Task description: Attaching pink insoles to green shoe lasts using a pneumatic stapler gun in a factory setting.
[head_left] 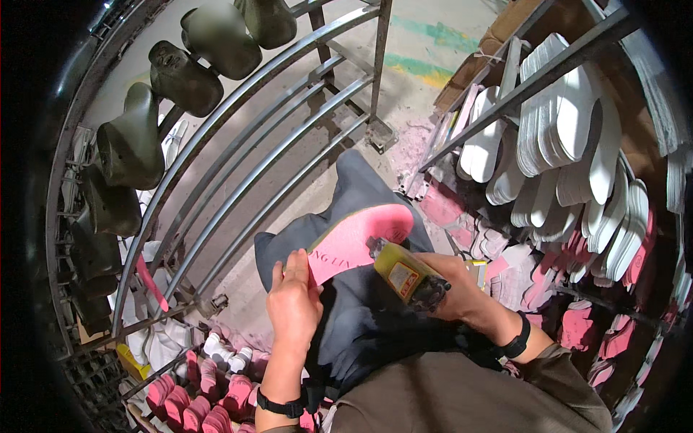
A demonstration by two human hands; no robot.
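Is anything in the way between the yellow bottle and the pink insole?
Nothing visible. The right hand holds the yellow bottle with its tip right at the pink insole, which the left hand grips at its near end over the lap.

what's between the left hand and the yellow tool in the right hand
In the head view, the pink insole spans that stretch: the left hand grips its near end, and the yellow tool in the right hand meets its far side.

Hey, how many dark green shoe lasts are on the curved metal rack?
6 clearly visible on the rack's left: last, last, last, last, last, last. More may hide lower in shadow.
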